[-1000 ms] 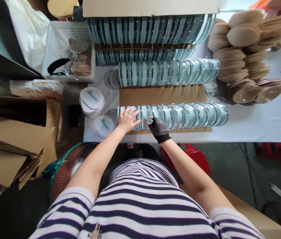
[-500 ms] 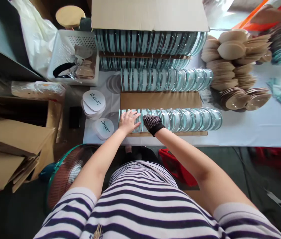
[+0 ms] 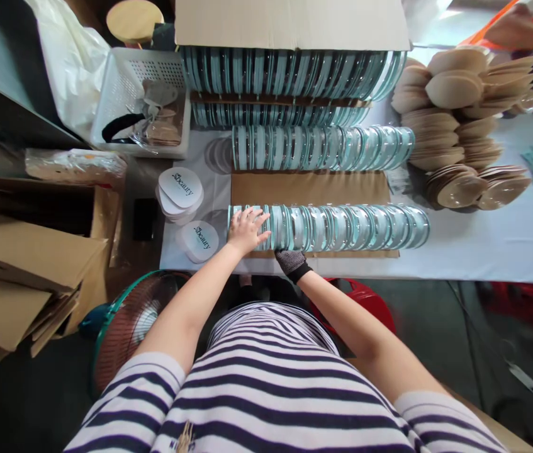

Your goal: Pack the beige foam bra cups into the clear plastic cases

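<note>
While the bare left hand (image 3: 246, 229) is lying spread, fingers open, on the left end of the near row of clear round cases (image 3: 342, 226), the gloved right hand (image 3: 291, 262) is curling at the cardboard strip's (image 3: 308, 187) front edge; whether it is gripping anything I cannot tell. That row is running left to right along the white table (image 3: 483, 242), each case standing on edge.

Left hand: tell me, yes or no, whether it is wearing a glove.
No: the left hand is bare, spread on the nearest row of discs; the right hand wears the dark glove.
</note>
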`<state>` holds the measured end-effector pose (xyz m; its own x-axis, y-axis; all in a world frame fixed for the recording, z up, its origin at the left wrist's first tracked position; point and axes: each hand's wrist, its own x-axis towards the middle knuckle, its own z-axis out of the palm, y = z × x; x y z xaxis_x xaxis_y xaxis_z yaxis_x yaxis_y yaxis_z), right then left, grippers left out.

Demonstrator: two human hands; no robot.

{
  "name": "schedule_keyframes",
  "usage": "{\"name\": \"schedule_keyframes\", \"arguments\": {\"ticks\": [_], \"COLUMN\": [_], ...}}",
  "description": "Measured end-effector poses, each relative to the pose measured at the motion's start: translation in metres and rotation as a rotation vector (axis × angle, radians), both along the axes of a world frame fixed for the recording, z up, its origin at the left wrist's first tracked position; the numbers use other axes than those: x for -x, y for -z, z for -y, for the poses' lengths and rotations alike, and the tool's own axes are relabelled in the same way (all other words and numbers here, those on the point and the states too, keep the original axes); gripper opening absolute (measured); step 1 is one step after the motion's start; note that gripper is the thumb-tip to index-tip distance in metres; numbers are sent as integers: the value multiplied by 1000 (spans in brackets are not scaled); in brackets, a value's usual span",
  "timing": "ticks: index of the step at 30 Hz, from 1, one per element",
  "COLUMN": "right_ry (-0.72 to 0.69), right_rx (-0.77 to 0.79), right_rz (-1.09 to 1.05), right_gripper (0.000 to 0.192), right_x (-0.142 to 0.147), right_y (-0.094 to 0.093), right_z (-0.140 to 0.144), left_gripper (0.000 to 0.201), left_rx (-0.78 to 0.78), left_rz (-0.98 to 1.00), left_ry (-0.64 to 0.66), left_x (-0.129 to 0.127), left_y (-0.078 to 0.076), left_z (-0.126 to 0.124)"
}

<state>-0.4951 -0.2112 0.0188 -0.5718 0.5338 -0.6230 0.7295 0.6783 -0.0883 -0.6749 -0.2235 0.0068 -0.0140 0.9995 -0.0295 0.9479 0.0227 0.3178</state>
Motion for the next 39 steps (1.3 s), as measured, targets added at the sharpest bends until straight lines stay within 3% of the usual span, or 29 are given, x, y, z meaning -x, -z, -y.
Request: {"name": "schedule_keyframes", "arguments": {"ticks": [3,6,8,12,15,18,22,27,30,33,36,39], "right_ry": [66,122,173,168,97,23,-27,51,154,278,304,317], "right_rx": [11,-9,-86,-179,-48,40,39,-21,-11,56,83,73], "right_rz": [16,-6,-37,49,126,133,60,-42,-49,-48,-62,-110], "right_gripper": [33,32,41,44,36,33,25,33,39,41,41,42], "right_x": [-7,-18,-25,-13,15,39,35,-23,-55,-68,-70,-75], "right_y": [10,-5,-23,-54,-56,-52,-58,-61,-39,-5,19,18], "right_z": [11,4,-20,-103,-153,-171,-160,-100,-53,-20,-5,-5], "left_gripper": [52,51,54,69,69,66,67,65,70,73,74,72], "left_rx": [30,57,42,30,86,109,125,86,81,82,84,113], "left_rz": [8,1,-3,25,19,-10,-31,8,12,9,1,-8], "left_ry": [-5,-22,0,100,103,97,93,84,83,73,75,73], "left_x": [1,-3,-12,-43,-59,-63,-60,-60,-62,-62,-60,-60], "left_y": [-3,-11,-16,-21,-17,-13,-13,-14,-14,-13,-15,-21], "left_z": [1,0,-3,-17,-26,-28,-28,-27,-27,-27,-26,-26]}}
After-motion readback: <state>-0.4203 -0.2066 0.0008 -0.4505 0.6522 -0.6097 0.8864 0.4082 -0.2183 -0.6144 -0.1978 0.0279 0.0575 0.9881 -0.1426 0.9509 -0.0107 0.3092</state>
